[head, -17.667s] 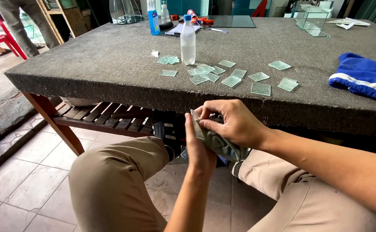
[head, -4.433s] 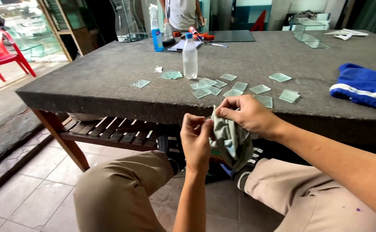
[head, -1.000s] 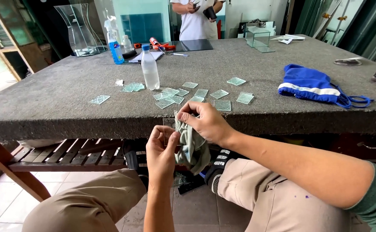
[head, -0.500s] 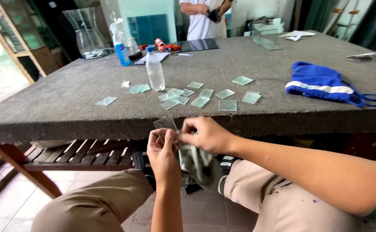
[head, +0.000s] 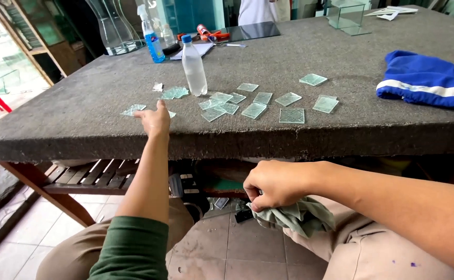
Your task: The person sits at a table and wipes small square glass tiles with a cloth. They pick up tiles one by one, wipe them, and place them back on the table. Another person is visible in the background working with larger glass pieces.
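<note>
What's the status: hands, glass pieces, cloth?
Left hand on the table at a glass square. Right hand shut on grey-green cloth over the lap. Water bottle stands beside the loose squares.

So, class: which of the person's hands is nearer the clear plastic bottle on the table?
Left. The left hand rests on the table beside the bottle; the right hand holds a cloth below the table edge.

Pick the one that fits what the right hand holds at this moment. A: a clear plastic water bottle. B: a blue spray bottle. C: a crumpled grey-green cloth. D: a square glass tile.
C: the right hand is closed on a crumpled grey-green cloth down by the lap, while the clear plastic water bottle and the blue spray bottle stand untouched on the grey table.
</note>
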